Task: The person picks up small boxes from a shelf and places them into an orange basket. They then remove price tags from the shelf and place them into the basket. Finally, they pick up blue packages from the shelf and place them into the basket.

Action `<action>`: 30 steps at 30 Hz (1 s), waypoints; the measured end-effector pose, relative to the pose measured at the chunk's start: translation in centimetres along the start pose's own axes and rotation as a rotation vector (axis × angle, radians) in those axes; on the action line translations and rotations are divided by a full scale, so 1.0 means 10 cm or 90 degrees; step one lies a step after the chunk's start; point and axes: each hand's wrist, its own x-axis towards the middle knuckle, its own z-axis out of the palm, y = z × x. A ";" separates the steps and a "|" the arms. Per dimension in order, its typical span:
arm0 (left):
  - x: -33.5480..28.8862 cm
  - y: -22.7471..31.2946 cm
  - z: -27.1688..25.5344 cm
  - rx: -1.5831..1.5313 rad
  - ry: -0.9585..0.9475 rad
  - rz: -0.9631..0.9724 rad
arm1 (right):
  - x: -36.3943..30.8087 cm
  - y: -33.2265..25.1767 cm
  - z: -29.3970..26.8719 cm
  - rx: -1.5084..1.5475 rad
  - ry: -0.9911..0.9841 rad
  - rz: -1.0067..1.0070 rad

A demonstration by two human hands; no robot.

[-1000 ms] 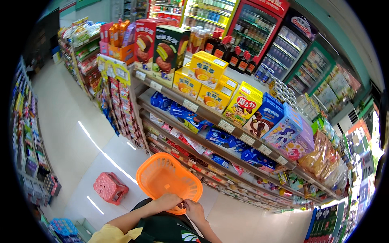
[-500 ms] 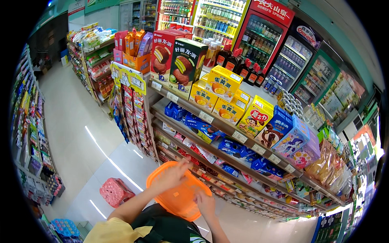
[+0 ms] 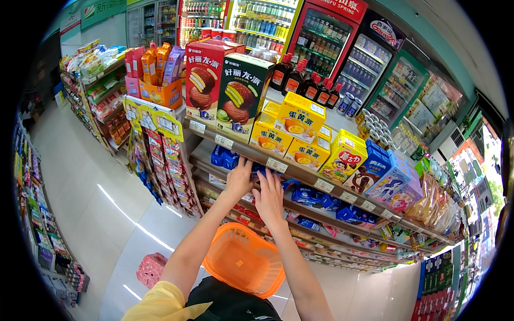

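- Left-hand grip (image 3: 239, 181): raised to the front of the second shelf (image 3: 200, 153), fingers extended forward. Whether it is closed on an item cannot be told.
- Right-hand grip (image 3: 269, 199): just beside the left-hand grip, palm away from the viewer, fingers lengthened and slightly spread. Contact with an item cannot be confirmed.
- Glossy blue snack package (image 3: 258, 170): on the second shelf, directly at the fingertips of both grips and partly hidden by them.
- Blue packages (image 3: 225, 158): on the same shelf, just left of the left-hand grip.
- Blue packages with dark printed panels (image 3: 306, 196): on the same shelf, to the right of the right-hand grip.
- Brown upper shelf edge (image 3: 251, 153): immediately above both grips, fitted with white rectangular labels (image 3: 277, 165).
- Yellow cardboard boxes (image 3: 301, 119): stacked on the upper shelf, above and right of the grips.
- Tall dark green cardboard box (image 3: 242, 101): upright, above the left-hand grip; a tall red cardboard box (image 3: 201, 85) stands beside it.
- Orange plastic basket (image 3: 225, 254): below both grips, between the forearms.
- Pink stool (image 3: 151, 270): on the floor, below and left of the left-hand grip.
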 end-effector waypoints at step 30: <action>-2.01 -0.81 0.43 -0.171 -0.243 -0.154 | -1.65 0.26 1.42 0.265 -0.331 0.337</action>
